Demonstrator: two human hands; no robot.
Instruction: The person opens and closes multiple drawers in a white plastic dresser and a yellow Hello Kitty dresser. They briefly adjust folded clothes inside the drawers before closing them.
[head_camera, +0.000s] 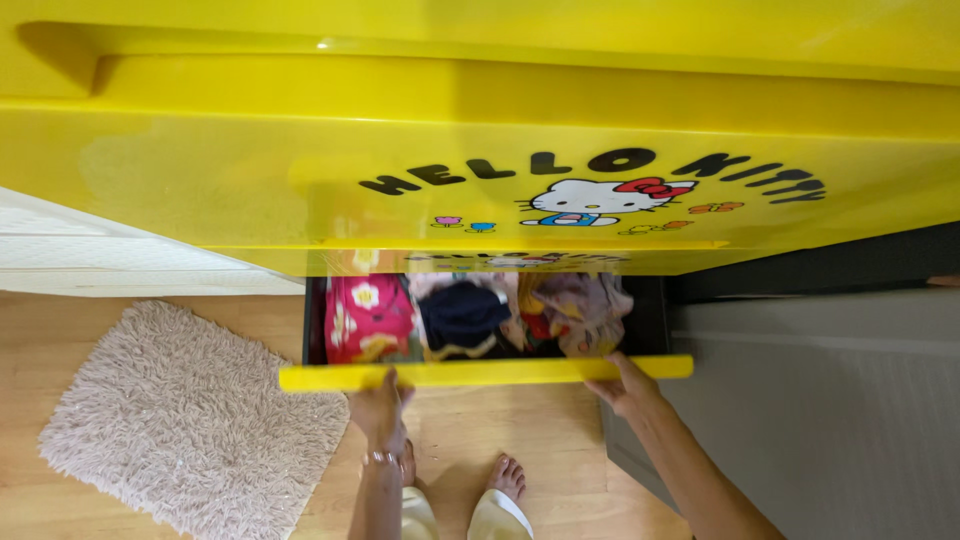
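- Looking straight down from the head camera, nearest of all is a glossy yellow cabinet top (480, 130) that fills the upper half of the view, printed with a cartoon cat with a red bow and small flowers.
- Below it, one yellow drawer (480, 373) is pulled out over the wooden floor (540, 440), its front edge running as a bright bar across the middle of the view.
- Left hand (378, 405) grips the drawer front near its left end, fingers curled over the top edge and closed on it; a bracelet sits on that wrist.
- Right hand (622, 385) grips the same front edge near its right end, fingers wrapped over the rim and closed on it.
- Inside the drawer lie bunched clothes, about four bundles side by side: a pink flowered garment (368, 318) at the left, a dark navy garment (462, 315) in the middle, a small red and yellow piece, and a pale patterned garment (585, 308) at the right.
- Two bare feet (505, 478) stand on the floor just below the drawer, between the arms.
- One shaggy beige rug (185, 425) lies to the left, its edge near the drawer's left corner but not under it.
- To the right, a grey-white panel (830, 400) stands close beside the drawer's right end, leaving little room there; open floor lies between rug and panel.
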